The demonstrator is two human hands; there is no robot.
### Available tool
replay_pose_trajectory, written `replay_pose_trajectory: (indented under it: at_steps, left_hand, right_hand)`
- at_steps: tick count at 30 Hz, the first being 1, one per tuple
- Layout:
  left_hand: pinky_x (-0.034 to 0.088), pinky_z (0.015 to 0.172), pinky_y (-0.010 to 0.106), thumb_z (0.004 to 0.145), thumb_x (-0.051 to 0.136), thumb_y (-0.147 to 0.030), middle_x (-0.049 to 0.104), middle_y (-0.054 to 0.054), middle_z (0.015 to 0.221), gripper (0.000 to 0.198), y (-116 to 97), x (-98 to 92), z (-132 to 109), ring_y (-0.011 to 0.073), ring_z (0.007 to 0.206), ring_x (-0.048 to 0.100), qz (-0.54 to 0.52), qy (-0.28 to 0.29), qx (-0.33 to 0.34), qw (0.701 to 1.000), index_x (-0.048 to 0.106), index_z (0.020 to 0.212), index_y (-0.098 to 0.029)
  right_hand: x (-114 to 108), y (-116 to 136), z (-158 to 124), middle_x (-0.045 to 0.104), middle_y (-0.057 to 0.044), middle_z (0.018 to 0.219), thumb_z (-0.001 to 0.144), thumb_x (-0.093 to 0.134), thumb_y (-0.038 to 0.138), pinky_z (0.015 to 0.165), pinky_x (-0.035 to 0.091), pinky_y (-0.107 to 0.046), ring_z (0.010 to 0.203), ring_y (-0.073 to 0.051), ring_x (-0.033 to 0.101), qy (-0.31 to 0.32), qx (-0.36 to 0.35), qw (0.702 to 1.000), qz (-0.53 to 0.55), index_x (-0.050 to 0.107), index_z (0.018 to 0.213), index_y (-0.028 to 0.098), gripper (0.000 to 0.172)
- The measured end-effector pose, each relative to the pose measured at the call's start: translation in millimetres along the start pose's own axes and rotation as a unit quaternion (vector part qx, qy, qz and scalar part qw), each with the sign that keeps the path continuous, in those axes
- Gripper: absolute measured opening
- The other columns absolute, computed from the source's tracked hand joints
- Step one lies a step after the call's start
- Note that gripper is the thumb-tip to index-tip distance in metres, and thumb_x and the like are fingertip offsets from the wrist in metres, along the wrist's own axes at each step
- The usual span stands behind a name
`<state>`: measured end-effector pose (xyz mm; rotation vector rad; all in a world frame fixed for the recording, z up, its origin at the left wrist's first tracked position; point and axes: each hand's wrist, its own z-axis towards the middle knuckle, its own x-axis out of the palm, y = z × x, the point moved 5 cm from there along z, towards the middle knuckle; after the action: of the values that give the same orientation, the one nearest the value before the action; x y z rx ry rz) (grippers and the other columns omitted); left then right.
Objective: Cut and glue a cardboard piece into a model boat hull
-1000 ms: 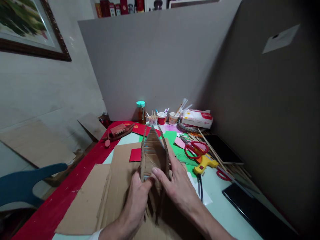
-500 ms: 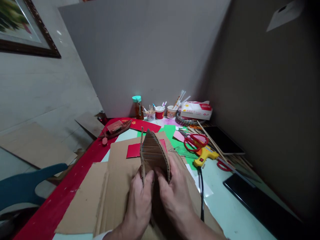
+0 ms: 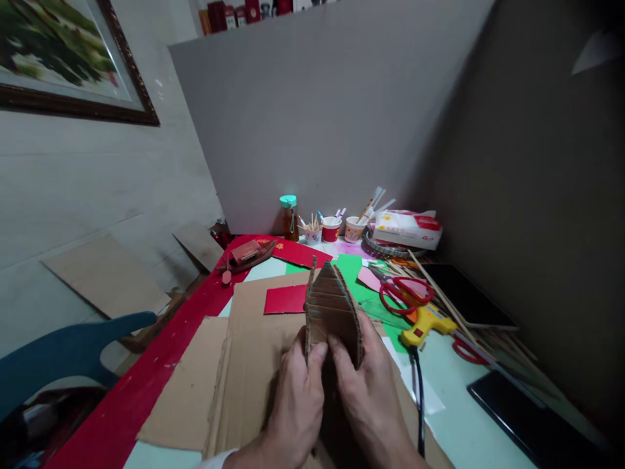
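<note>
Both hands hold a folded cardboard piece [image 3: 332, 299] with a pointed far end and upright side walls. My left hand [image 3: 299, 391] is closed on its left wall, thumb on the inner side. My right hand [image 3: 364, 384] grips the right wall the same way, its thumb inside near the middle. The near part of the piece is shadowed and partly hidden by the hands. Beneath lies a large flat cardboard sheet [image 3: 249, 365]. A red paper rectangle [image 3: 284, 299] rests on that sheet, just left of the held piece.
Right of my hands lie a yellow glue gun [image 3: 427, 324] with a black cord, red-handled scissors [image 3: 407, 294] and a black phone [image 3: 517, 410]. A small model boat [image 3: 248, 256], a bottle [image 3: 289, 218], paper cups [image 3: 331, 229] and a tissue pack [image 3: 407, 228] stand farther back.
The camera view has shifted, so the whole scene sits farther right and slightly lower. Both hands keep their grip on the folded cardboard, with little other visible change.
</note>
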<state>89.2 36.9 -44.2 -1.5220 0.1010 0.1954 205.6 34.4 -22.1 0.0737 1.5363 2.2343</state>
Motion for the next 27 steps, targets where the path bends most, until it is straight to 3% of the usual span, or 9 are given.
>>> replay_pose_trajectory:
  at_steps: [3,7,11,15,23,27]
  left_hand:
    - [0.038,0.113,0.046,0.087,0.051,-0.043,0.068,0.018,0.130,0.048,-5,-1.3,-1,0.0331,0.126,0.059,-0.006,0.037,0.005,0.999,0.064,0.122,-0.012]
    - [0.043,0.109,0.038,0.089,0.060,-0.043,0.066,0.011,0.135,0.049,-18,-6.4,-1,0.0273,0.126,0.060,-0.061,0.089,0.002,0.994,0.059,0.131,-0.019]
    - [0.046,0.104,0.034,0.089,0.064,-0.041,0.066,0.008,0.135,0.050,-25,-15.9,4,0.0248,0.121,0.063,-0.136,0.044,0.027,0.989,0.054,0.133,-0.021]
    - [0.045,0.106,0.035,0.091,0.061,-0.040,0.072,0.009,0.122,0.040,-17,-16.1,6,0.0258,0.117,0.064,-0.127,0.013,0.027,0.991,0.062,0.124,-0.017]
    - [0.051,0.087,0.026,0.092,0.058,-0.038,0.075,0.005,0.106,0.028,-8,-18.8,-8,0.0221,0.099,0.069,-0.056,-0.054,0.065,0.995,0.066,0.111,-0.019]
    - [0.051,0.080,0.025,0.093,0.057,-0.041,0.075,0.005,0.098,0.024,-6,-20.0,-10,0.0218,0.094,0.070,-0.035,-0.080,0.069,0.994,0.066,0.101,-0.020]
  right_hand:
    - [-7,1,12,0.068,-0.013,0.120,0.087,0.057,0.037,0.093,0.054,-0.043,0.111,-0.028,0.063,0.028,0.023,0.999,0.039,0.059,0.123,0.018,0.041]
    - [-11,6,16,0.070,-0.010,0.117,0.091,0.056,0.037,0.096,0.052,-0.041,0.109,-0.026,0.064,0.068,0.020,0.996,0.061,0.063,0.119,0.021,0.034]
    - [-6,12,7,0.072,-0.008,0.108,0.093,0.052,0.035,0.088,0.055,-0.036,0.104,-0.025,0.066,0.100,0.000,0.994,0.040,0.064,0.117,0.022,0.030]
    - [2,16,-1,0.075,-0.009,0.098,0.093,0.048,0.030,0.072,0.056,-0.031,0.087,-0.023,0.071,0.120,-0.014,0.992,-0.015,0.060,0.125,0.017,0.037]
    - [9,23,-19,0.075,0.000,0.077,0.090,0.041,0.015,0.054,0.049,-0.025,0.066,-0.019,0.073,0.054,-0.073,0.996,-0.012,0.057,0.103,0.022,0.022]
    - [14,23,-22,0.071,-0.001,0.069,0.088,0.039,0.016,0.048,0.044,-0.027,0.056,-0.019,0.069,0.034,-0.076,0.996,-0.027,0.056,0.096,0.021,0.019]
